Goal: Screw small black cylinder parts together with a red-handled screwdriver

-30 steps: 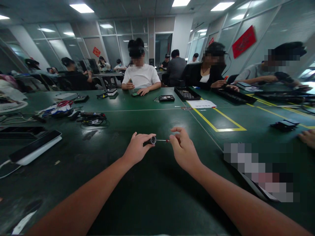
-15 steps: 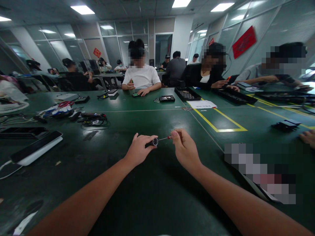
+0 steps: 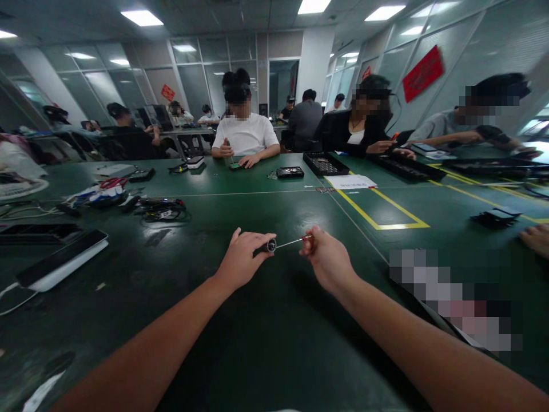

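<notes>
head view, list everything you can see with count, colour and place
cylinder: one, black, centre
screwdriver: one, red and silver, right of the cylinder
table: one, green, across the view
long box: one, black and white, left
cable bundle: one, mostly black, left of centre
mixed pile: one, blue, white and red, left
paper sheet: one, white, far right of centre
trays: at least two, black, far side, right
tape markings: several, yellow, right
blurred item: one, greyish, near right
wall signs: three, red, back and right
ceiling lights: several, white, overhead
co-workers: at least ten, mixed clothing, around the room
forearms: two, bare, lower view
left hand: one, bare, holding the cylinder
right hand: one, bare, holding the screwdriver
</notes>
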Motion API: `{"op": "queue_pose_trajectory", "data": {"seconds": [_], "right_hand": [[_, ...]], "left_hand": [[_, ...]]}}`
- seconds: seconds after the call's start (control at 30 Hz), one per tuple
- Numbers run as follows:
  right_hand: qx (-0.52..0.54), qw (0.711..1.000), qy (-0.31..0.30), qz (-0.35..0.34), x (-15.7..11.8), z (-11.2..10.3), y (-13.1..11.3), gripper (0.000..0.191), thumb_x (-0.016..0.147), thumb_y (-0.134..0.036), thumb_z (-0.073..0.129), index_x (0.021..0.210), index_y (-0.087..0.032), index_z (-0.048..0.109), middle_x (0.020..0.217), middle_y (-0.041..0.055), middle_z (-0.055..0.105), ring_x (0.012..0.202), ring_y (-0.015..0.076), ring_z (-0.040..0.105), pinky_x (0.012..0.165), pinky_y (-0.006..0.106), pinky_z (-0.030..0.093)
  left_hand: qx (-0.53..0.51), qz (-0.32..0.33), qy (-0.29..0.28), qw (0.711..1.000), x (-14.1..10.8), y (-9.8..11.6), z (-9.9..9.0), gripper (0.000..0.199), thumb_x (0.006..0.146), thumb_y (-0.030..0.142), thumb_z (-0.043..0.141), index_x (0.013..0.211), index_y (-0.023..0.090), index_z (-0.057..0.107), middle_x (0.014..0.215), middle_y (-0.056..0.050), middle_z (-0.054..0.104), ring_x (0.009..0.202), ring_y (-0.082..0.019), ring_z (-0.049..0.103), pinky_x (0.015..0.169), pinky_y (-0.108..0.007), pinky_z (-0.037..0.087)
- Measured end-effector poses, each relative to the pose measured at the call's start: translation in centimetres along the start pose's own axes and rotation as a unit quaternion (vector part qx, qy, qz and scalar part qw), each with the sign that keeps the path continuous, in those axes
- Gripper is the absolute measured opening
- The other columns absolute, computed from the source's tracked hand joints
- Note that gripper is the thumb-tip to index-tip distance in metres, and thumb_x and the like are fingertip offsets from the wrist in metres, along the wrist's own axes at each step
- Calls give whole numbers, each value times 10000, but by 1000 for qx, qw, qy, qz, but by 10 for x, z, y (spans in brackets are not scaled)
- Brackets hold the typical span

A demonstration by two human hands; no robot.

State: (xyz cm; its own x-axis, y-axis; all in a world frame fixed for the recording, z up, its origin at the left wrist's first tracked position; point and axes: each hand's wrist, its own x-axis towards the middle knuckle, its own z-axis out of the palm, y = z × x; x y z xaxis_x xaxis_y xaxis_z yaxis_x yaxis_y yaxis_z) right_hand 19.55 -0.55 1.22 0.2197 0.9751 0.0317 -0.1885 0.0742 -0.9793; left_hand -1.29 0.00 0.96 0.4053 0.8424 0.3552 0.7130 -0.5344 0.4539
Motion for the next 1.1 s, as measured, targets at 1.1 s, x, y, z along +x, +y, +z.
{"op": "queue_pose_trajectory", "data": {"seconds": [1.1], "right_hand": [[-246,955,18,-166,-10,-3,-12,278,985,-441,423,886,-217,556,732,7,600,680,184,556,661,333,409]], "left_hand": [[13,-30,-41,999,-1,0,2,408,911,319,674,1309,358,593,1180,-2,675,1159,-241,564,1186,-628,130]]}}
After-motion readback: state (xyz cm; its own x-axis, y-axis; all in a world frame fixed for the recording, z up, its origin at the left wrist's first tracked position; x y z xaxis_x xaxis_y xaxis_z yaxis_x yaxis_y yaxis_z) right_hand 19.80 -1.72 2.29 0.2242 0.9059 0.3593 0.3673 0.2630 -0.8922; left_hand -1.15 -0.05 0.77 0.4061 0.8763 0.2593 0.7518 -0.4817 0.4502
